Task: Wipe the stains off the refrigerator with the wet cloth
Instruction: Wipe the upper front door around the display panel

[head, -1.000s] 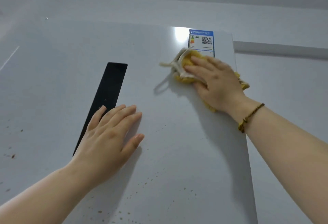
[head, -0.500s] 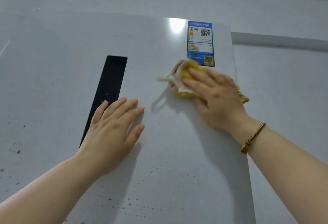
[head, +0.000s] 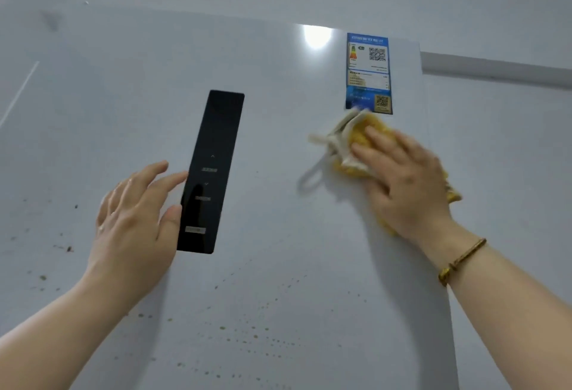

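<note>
Clearly soft and limp, the yellow cloth (head: pixel 359 139) lies bunched on the refrigerator door (head: pixel 278 235) at two o'clock in the view, its top edge touching the blue label (head: pixel 368 74). The right hand (head: pixel 405 179) presses it flat, fingers (head: pixel 380 139) straight and close together. Wet and light, it likely handles best under a broad palm. The left hand (head: pixel 136 219) is at eight o'clock beside the black control panel (head: pixel 213 173), fingers loosely spread. Brown stains (head: pixel 253 334) speckle the glossy door at six and nine o'clock, and a pale wall (head: pixel 510 142) stands at three
</note>
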The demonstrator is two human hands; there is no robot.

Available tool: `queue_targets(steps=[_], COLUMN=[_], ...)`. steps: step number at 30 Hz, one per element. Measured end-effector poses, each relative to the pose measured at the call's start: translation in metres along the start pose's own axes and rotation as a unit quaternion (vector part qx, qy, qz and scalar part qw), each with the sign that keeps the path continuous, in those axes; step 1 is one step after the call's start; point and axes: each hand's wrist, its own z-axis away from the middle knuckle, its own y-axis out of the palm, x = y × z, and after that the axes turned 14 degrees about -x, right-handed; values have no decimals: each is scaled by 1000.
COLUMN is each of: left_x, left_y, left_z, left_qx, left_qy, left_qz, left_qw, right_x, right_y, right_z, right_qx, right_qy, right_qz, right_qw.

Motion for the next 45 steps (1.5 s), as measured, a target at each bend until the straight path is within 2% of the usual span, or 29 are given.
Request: queue_targets(steps=[2,3,4,6,9,11,12,13,15,17,18,19,21,23,25,27,29,31,33,35,37,39,41,42,45], left_x=[9,14,18,26,35,39,41,41,43,44,46,47,52,55,58,60,61,65,69,69,70,70,72,73,74], left_y=[-5,-8,-9,-10,-9,-9,-9,-10,-10,-11,-11,-12,-12,-13,-14,-13,-13,-13,-14,-15,-16,-16,-16,-16,-16], left_z=[-1,-2,-2,-3,0,1,0,-1,-3,-4,-4,-4,-5,-6,-7,-8,-7,-6,-5,-5,-8,-11,-13,-13,-12], left_qx=[6,10,13,19,28,24,24,23,19,14,12,10,11,13,17,22,31,39,48,51,53,51,47,46,36], left_qy=[-7,-16,-23,-27,-12,2,8,12,18,27,31,33,44,64,70,66,75,97,106,106,108,115,120,124,126], left_qz=[-20,-25,-30,-39,-46,-40,-37,-37,-36,-33,-31,-28,-27,-30,-32,-28,-24,-19,-14,-12,-19,-26,-23,-20,-10], left_qw=[1000,1000,999,999,998,999,999,999,999,999,999,999,999,997,997,997,996,994,993,993,993,992,991,991,991], right_x=[11,22,34,52,60,49,42,35,31,44,55,67,84,88,76,64,61,69,91,107,111,101,82,75,81], right_y=[4,6,7,5,-8,-11,-8,-5,1,8,12,14,17,13,12,18,20,29,34,36,34,29,26,25,25], right_z=[-4,1,10,34,61,51,42,32,12,0,0,4,21,37,25,-1,-31,-44,-41,-23,0,8,3,-2,-6], right_qx=[0,-12,-24,-39,-8,11,12,8,5,4,-2,-10,-23,15,50,45,51,58,60,35,25,36,26,14,-17], right_qy=[140,163,137,10,-161,-202,-195,-162,-19,155,192,167,-2,-162,-204,-147,14,151,150,27,-104,-157,-133,-91,119], right_qz=[8,7,7,-14,-64,-60,-45,-26,13,27,26,21,-11,-65,-86,-52,-15,31,23,-22,-62,-75,-49,-25,10], right_qw=[990,987,990,999,985,977,980,986,1000,988,981,986,1000,985,974,987,998,986,987,999,992,984,990,995,993])
